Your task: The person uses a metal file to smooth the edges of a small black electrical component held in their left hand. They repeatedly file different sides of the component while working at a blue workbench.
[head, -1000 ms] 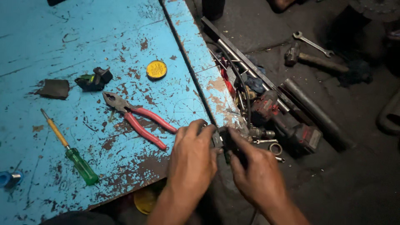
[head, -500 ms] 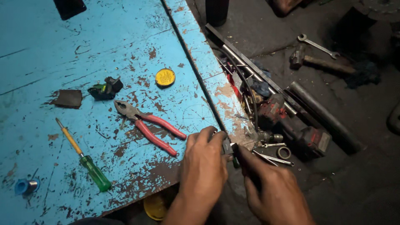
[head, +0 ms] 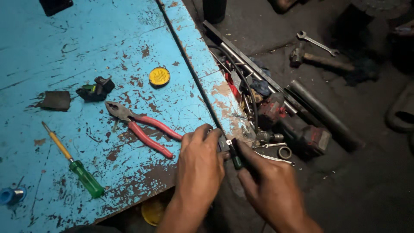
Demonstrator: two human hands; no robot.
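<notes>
Head view: left hand [head: 200, 166] pinches a small grey part [head: 223, 143] at the blue tabletop [head: 86, 43] edge, fingers pressed together on it. Right hand [head: 267, 185] grips a green-handled tool [head: 236, 160], its long axis pointing up-left into the part. Both hands touch there. Versus earlier: red pliers [head: 142, 127] unmoved, hands slightly higher in view.
</notes>
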